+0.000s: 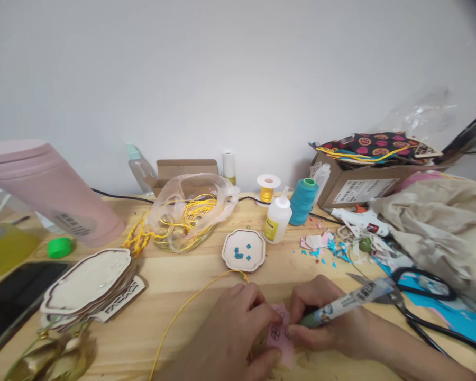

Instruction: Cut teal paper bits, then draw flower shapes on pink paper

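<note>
My left hand (232, 330) presses on a small pink piece of paper (281, 336) at the table's front edge, holding it flat. My right hand (327, 317) grips a pen (341, 305) with a white printed barrel and green tip, its tip on the pink paper, where small drawn marks show. A yellow cord (190, 304) runs from under my left hand toward the lower left. Just behind the hands lies a small scalloped tray (244, 250) with a few blue paper bits.
Black-handled scissors (410, 299) and blue paper lie at right, with a glue gun (359, 219), paper scraps and a beige cloth. Glue bottle (277, 219), teal thread spool (303, 201), plastic bag of yellow cord (188, 214), stacked scalloped cards (89, 280), pink tumbler (47, 190), phone (16, 299).
</note>
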A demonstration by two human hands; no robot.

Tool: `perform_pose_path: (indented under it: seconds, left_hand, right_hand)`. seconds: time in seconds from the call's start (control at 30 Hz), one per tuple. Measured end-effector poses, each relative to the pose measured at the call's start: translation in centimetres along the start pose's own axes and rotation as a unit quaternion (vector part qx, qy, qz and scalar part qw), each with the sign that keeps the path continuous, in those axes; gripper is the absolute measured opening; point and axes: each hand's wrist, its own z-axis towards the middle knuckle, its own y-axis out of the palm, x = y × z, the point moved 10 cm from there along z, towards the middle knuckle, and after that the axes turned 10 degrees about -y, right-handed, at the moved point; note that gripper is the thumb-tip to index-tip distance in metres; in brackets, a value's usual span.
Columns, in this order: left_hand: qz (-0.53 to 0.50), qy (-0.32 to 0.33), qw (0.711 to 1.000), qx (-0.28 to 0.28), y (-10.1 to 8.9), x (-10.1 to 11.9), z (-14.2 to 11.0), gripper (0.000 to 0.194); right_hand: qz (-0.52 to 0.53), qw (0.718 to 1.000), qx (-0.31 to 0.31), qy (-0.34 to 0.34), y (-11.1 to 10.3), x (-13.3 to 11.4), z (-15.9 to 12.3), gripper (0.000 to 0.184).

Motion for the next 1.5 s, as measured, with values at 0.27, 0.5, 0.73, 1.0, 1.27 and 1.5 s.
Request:
perform_pose_path:
  seconds: [0.27,0.5,0.73,1.0,1.27,1.5]
  left_hand:
    - [-0.003,-0.002,1.0,-0.003,0.2,-0.1,-0.1,0.019]
    - [0.006,-0.006,1.0,-0.015,0.3,-0.1,0.1,0.026]
    - [-0.01,0.003,1.0,0.027,-0.2,-0.2,0.3,0.028]
    - [-0.027,0.022,0.999,0.031,-1.0,0.6,-0.4,0.013]
    - [-0.011,0.024,0.998,0.048,-0.7,0.5,-0.5,0.015]
    - [0.002,0.021,0.999,0.049,-0.7,0.6,-0.3,0.013]
  right_hand:
    - [0.02,1.0,0.0,0.021,0.1,0.3,0.3,0.019]
    - [0.233,0.963,0.083,0.104,-1.0,2.9,-0.2,0.03]
    - [0.292,0.943,0.14,0.08,-2.7,2.4,-0.1,0.023]
    - [0.079,0.997,-0.014,-0.003,-0.4,-1.2,0.1,0.019]
    - [0.031,0.999,-0.021,-0.016,0.7,-0.8,0.2,0.02]
    - [0.036,0.999,-0.031,-0.007,1.0,-0.5,0.1,0.023]
